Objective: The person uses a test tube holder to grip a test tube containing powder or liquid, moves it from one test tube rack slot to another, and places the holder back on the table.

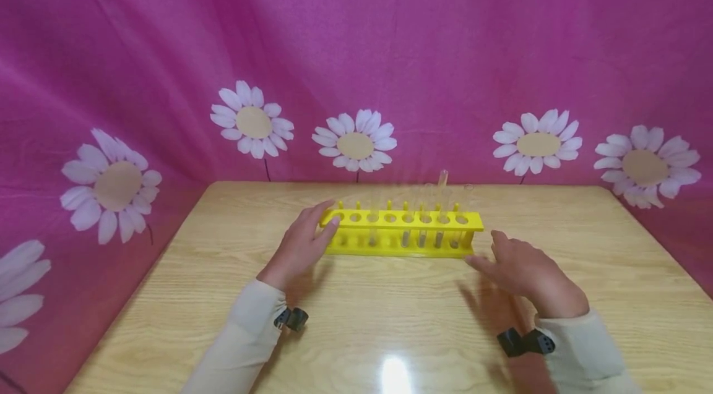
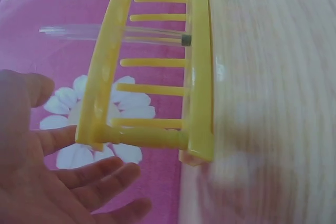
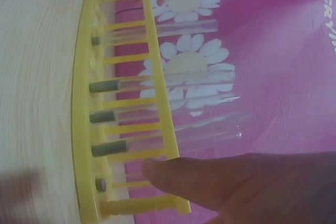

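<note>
Spread rather than pinching, the left hand [image 1: 301,245] is touching the left end of the yellow test-tube rack [image 1: 398,226]; the right hand [image 1: 529,267] is spreading just beside the right end, contact unclear. The rack is standing toward the far edge of the wood-grain table [image 1: 345,313]. Its holes are keeping 5 clear test tubes [image 3: 210,78] upright; placing hands at the ends is probably sparing them knocks.

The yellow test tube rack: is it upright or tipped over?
Upright: the yellow test tube rack stands base-down on the wooden tabletop, its holes facing up.
</note>
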Demonstrator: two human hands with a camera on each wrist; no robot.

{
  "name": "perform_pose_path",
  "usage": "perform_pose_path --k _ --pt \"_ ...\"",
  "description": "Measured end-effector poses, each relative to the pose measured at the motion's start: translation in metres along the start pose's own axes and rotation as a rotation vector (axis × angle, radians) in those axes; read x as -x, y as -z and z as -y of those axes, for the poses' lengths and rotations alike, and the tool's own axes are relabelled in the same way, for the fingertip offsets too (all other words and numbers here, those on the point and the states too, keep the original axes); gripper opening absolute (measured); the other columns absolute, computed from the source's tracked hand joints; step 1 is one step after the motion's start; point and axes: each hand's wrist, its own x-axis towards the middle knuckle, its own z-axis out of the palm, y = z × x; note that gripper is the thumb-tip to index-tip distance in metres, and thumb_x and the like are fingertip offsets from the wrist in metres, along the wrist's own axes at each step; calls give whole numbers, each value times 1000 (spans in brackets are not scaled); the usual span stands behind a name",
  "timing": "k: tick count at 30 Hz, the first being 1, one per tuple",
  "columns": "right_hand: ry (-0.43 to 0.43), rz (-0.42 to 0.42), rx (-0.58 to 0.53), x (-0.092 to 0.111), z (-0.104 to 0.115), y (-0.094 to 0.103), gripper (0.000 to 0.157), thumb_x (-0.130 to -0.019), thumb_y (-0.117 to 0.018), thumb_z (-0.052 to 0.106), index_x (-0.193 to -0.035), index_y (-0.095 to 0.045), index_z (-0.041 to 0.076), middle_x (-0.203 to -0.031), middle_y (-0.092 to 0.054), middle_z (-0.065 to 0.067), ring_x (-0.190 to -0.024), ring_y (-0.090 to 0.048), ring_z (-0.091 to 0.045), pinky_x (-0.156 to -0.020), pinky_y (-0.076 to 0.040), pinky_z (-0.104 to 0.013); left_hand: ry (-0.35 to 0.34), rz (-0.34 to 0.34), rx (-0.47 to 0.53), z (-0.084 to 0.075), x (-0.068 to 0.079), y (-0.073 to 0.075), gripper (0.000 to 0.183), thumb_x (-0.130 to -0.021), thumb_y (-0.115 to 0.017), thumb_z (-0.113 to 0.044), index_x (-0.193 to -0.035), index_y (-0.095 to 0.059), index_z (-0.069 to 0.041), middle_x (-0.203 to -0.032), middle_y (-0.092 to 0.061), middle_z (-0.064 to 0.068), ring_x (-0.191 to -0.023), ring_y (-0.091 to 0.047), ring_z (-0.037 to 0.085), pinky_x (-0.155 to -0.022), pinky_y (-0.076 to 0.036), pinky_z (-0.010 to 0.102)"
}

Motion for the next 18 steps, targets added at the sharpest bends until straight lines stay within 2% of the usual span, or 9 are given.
perform_pose_path --k 9,14,18 --pt "-5 58 -13 -6 -17 -1 102 -76 -48 69 -132 -23 -13 -124 -40 -37 -104 -47 -46 -82 -40 -56 34 11 163 14 -4 -4 56 -86 -45 -57 -137 -25 -42 -139 -33 -6 -122 -38 19 -97 -35 48" --pt "-36 70 -6 -10 -21 0 99 -76 -49 68 -129 -27 -13 -115 -46 -34 -87 -52 -34 -75 -44 -51 31 31 251 20 -6 -6 55 -87 -46 -55 -136 -24 -44 -139 -34 -3 -125 -36 22 -100 -32 45" --pt "-23 58 6 -12 -24 0 91 -78 -49 65 -122 -37 -13 -102 -53 -28 -81 -51 -30 -71 -45 -46 33 36 293 24 -7 -9 53 -87 -45 -55 -135 -24 -45 -140 -32 -3 -126 -35 24 -99 -33 45"
